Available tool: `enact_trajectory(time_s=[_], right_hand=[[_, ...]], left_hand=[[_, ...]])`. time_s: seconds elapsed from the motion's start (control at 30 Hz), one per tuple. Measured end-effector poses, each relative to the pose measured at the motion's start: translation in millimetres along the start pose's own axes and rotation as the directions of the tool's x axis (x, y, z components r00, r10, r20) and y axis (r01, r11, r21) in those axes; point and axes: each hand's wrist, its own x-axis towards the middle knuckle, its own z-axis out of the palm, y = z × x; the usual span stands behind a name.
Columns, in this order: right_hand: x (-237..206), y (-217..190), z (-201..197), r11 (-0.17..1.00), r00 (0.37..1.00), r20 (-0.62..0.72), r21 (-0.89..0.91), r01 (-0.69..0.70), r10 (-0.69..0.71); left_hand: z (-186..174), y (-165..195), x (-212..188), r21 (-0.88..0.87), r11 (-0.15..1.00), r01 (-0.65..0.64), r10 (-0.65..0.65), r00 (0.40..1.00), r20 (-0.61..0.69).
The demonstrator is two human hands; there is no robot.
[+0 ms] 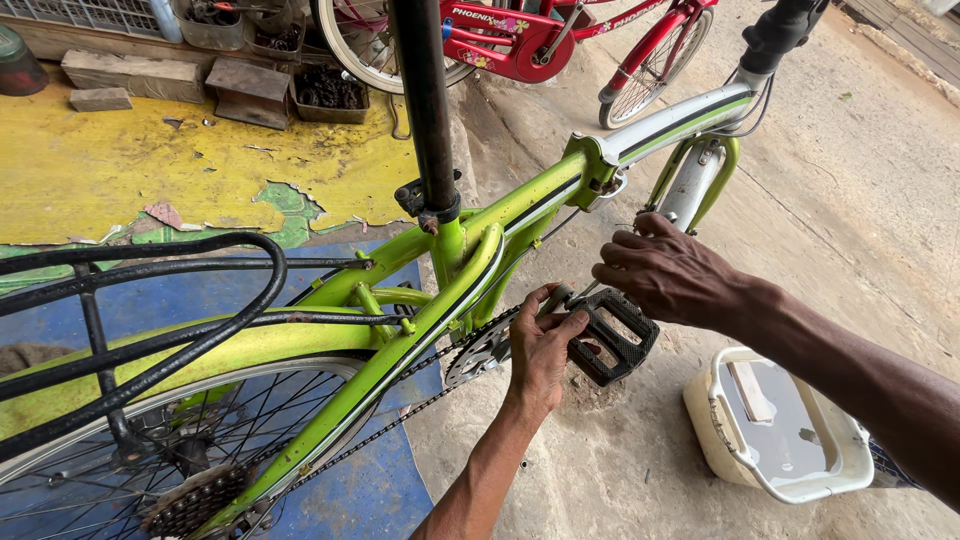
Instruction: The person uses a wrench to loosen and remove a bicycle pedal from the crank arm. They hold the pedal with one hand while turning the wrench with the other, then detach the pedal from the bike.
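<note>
Our left hand [543, 345] grips the black pedal [615, 335] on the green bicycle [470, 255], beside the chainring. Our right hand [665, 275] pinches a slim tool at the crank; we should keep the pedal steady and the tool square.

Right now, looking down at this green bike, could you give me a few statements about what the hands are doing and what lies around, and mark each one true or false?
1. The left hand grips the black pedal and its crank. True.
2. The right hand rests on the saddle. False: it is beside the pedal, just above it, and no saddle shows, only the black seat post.
3. The bicycle frame is blue. False: it is lime green.
4. A white tub of water stands on the ground under the right forearm. True.
5. A red bicycle stands behind. True.
</note>
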Motion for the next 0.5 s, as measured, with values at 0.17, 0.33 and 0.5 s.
enact_trajectory(time_s=[0.17, 0.33, 0.5], right_hand=[[-12, -1, 46, 0.913, 0.951, -0.284, 0.407, 0.007, 0.119], [-11, -27, 86, 0.632, 0.913, -0.302, 0.772, 0.065, 0.274], [-7, -43, 99, 0.489, 0.924, -0.137, 0.87, -0.059, 0.356]], left_hand=[[-3, 3, 1, 0.031, 0.999, -0.015, 0.015, 1.0, 0.016], [-5, 0, 4, 0.063, 0.998, -0.027, 0.025, 0.999, 0.024], [-5, -1, 5, 0.071, 0.997, -0.012, 0.011, 1.0, 0.016]])
